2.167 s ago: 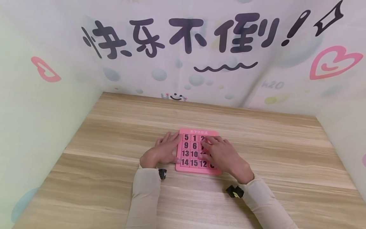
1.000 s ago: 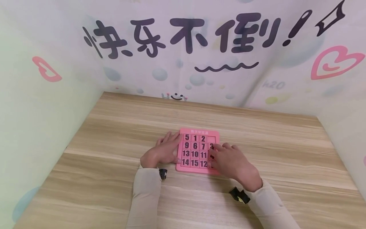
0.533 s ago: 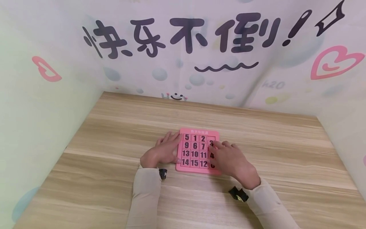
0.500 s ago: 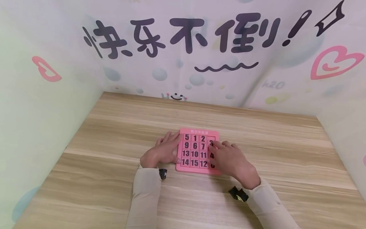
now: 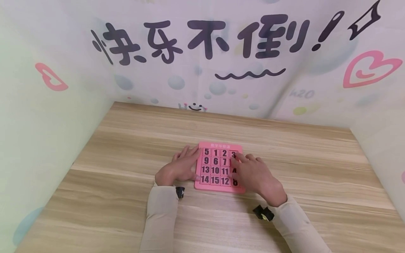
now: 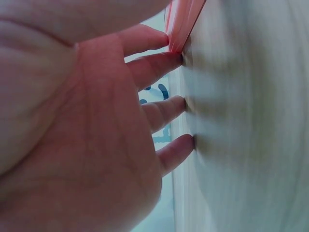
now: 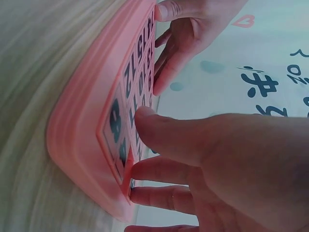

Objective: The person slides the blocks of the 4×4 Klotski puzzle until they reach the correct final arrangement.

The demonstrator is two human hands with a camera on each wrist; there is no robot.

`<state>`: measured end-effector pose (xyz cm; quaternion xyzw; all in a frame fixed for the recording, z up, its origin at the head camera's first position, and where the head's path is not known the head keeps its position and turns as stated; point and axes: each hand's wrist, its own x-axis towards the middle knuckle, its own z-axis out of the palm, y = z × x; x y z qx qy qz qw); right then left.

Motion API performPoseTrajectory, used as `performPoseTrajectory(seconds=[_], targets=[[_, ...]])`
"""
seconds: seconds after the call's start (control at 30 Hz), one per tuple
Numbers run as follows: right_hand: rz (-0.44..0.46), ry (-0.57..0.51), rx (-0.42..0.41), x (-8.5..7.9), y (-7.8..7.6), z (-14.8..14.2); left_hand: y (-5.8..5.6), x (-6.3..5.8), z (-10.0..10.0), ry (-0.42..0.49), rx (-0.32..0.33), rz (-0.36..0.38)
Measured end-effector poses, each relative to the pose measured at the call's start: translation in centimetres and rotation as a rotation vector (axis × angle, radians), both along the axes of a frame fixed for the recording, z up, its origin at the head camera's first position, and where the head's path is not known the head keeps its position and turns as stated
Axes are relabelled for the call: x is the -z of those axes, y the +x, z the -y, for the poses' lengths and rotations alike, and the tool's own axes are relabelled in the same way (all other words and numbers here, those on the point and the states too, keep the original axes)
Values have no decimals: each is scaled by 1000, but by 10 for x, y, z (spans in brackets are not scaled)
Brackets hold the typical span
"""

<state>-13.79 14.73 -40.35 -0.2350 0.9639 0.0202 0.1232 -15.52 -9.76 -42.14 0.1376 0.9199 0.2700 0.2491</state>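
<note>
A pink number slide puzzle point(image 5: 218, 189) lies flat on the table, its numbered tiles facing up. My left hand point(image 5: 179, 168) rests along its left edge, thumb near the lower corner and index finger near the upper one. The left wrist view shows those fingers spread, some tips on the table. Over the right column reaches my right hand point(image 5: 254, 175), index fingertip touching the 3 tile point(image 5: 233, 154) in the top right corner. Its thumb point(image 7: 149, 121) is over the tiles. Below the 3 the hand covers part of the column; the 8 tile point(image 5: 235, 182) shows at the bottom.
The wood-grain table point(image 5: 133, 147) spreads around the puzzle on all sides. A printed white wall sheet point(image 5: 177, 70) with dark characters rises behind the table, with pale sheets at the left and right. Black wrist cameras point(image 5: 263, 213) hang under both sleeves.
The 3 tile has slid up into the top right corner, which stood vacant earlier. My right hand has shifted slightly upward with it. The left hand and the frame stay in place.
</note>
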Motion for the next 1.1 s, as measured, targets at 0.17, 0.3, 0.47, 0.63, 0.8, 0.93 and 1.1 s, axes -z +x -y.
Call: performPoseTrajectory(seconds=[0.17,0.3,0.47,0.63,0.8,0.93,1.1], targets=[[-3,2,0,2,-2,0,0,0,0,-2,3,-2],[-3,-11,2,3,-3,0,0,0,0,-5,1,2],[7,-19,-3,2,-3,-1,-1,0,0,-5,-4,4],[2,-47,-6,-2,-2,-2,-1,1,0,3,-5,5],[-10,-45,-34,-3,5,-4,-1,2,-1,9,-1,8],[-30,-48,-68,-3,15,-5,0,2,0,5,-2,8],[-55,-35,-94,-3,28,-5,0,0,1,6,1,4]])
